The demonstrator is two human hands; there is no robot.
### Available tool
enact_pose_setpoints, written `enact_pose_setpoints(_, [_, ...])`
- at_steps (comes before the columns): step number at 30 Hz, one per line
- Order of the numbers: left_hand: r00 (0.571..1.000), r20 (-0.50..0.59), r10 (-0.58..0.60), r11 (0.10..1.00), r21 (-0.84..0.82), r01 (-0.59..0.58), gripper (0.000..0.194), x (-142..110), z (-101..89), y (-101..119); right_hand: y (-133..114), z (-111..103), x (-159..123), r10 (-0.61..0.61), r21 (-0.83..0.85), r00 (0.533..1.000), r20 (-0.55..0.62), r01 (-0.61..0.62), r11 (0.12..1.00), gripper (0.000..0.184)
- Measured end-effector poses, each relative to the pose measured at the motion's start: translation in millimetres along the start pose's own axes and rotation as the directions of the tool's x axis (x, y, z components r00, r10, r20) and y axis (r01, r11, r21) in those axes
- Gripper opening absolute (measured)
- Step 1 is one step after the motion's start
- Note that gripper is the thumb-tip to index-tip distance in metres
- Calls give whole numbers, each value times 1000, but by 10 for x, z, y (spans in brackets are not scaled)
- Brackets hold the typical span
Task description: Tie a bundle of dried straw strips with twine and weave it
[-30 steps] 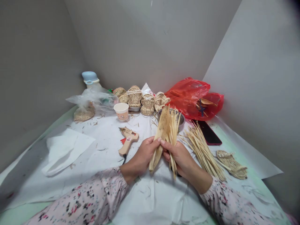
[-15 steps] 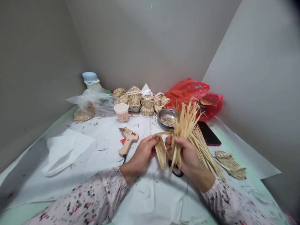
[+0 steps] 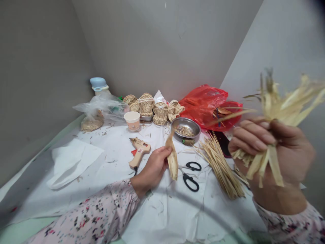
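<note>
Grey walls close in on a corner table covered w/ a crumpled white paper sheet, straw bits scattered across it. Along the back: clear plastic bag, blue-capped bottle, row of small woven straw shoes, red plastic bag. Nearer the hands: folded white tissue, paper cup, hot glue gun lying on its side, steel bowl w/ husk scraps inside, loose bundle of dried husk strips, black-handled scissors btwn that bundle and the L hand.

R hand is raised at far right of view, a bit blurred, fingers curled tight round a bunch of split husk strips, ends fanning out above and below the fist. L hand sits low over the sheet, thumb and fingers pinching one curved husk strip near its middle, tip up, bottom end hanging just off the paper.

Husk looks v. light, dry, papery: fairly stiff along the grain, prob. quick to split lengthwise. Safest hold is the gathered base, not the thin frayed tips.
</note>
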State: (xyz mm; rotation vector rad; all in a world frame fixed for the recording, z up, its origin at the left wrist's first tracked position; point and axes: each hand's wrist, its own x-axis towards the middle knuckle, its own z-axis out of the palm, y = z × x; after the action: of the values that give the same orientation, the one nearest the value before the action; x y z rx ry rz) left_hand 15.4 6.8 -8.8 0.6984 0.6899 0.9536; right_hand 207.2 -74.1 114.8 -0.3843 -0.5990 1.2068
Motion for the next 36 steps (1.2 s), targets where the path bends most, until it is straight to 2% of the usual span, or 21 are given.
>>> enact_pose_setpoints(3, [1000,9,-8,1000,-17,8,20,-10,16,5,-86,-3,27,-70,-1,997,-14,70,998,12])
enact_pose_setpoints(5, [1000,11,-18,1000,1,18,22,-11,19,6,-6,-15,60,-40,-65,999,-27,38,997,11])
enact_pose_setpoints(7, [999,38,-29,999,32,27,24,-7,10,1,199,-60,94,87,-172,994,-62,-96,980,16])
enact_pose_setpoints(9, [996,83,-35,997,77,29,27,1,-8,-11,489,-151,113,266,-276,956,-120,-290,916,26])
enact_pose_setpoints(10, [994,106,-37,994,105,26,28,6,-19,-20,643,-211,112,319,-321,935,-153,-352,879,28])
enact_pose_setpoints(13, [985,170,-37,987,164,9,27,12,-44,-51,1036,-400,63,421,-466,887,-190,-458,757,39])
enact_pose_setpoints(16, [970,239,-43,986,168,2,29,5,-41,-68,1244,-518,-9,461,-529,861,-214,-499,686,43])
enact_pose_setpoints(24, [980,195,-50,990,141,22,29,-2,-25,-35,1299,-589,19,472,-480,857,-205,-509,715,34])
enact_pose_setpoints(29, [959,275,-70,992,123,37,29,-28,2,-18,1313,-643,22,500,-472,855,-137,-500,726,39])
enact_pose_setpoints(36, [952,300,-65,996,83,42,27,-38,7,-3,1277,-649,26,545,-438,831,-106,-532,725,40])
